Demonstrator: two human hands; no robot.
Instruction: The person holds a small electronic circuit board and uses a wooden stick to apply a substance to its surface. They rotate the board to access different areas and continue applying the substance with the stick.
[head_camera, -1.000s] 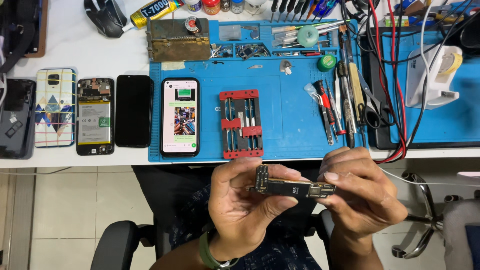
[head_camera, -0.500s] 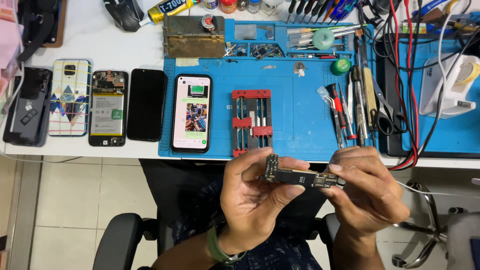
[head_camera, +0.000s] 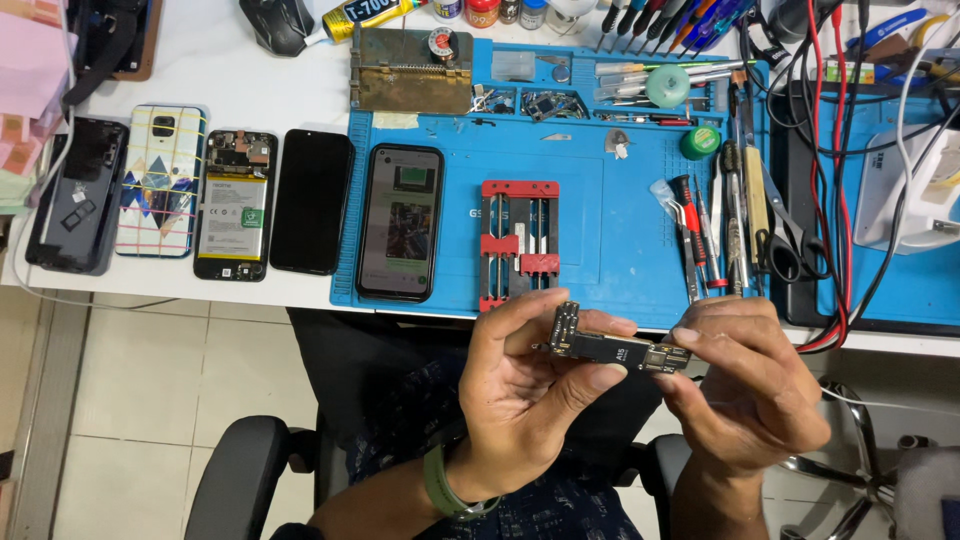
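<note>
A small dark phone circuit board (head_camera: 612, 346) is held level in front of me, below the table's front edge. My left hand (head_camera: 525, 395) pinches its left end between thumb and fingers. My right hand (head_camera: 745, 385) grips its right end with thumb and forefinger. Just above the hands, on the blue work mat (head_camera: 640, 230), lies a red board-holder jig (head_camera: 518, 245). A lit phone (head_camera: 402, 222) lies left of the jig.
Several phones and opened phone bodies (head_camera: 235, 205) lie in a row on the white table at left. Tweezers, screwdrivers and scissors (head_camera: 735, 225) lie on the mat at right, with red and black cables (head_camera: 840, 180) beyond. A metal block (head_camera: 410, 72) and a glue tube (head_camera: 365, 14) sit at the back.
The view has shifted, so the table's things appear further right and lower. Both hands keep hold of the board, which stays level between them.
</note>
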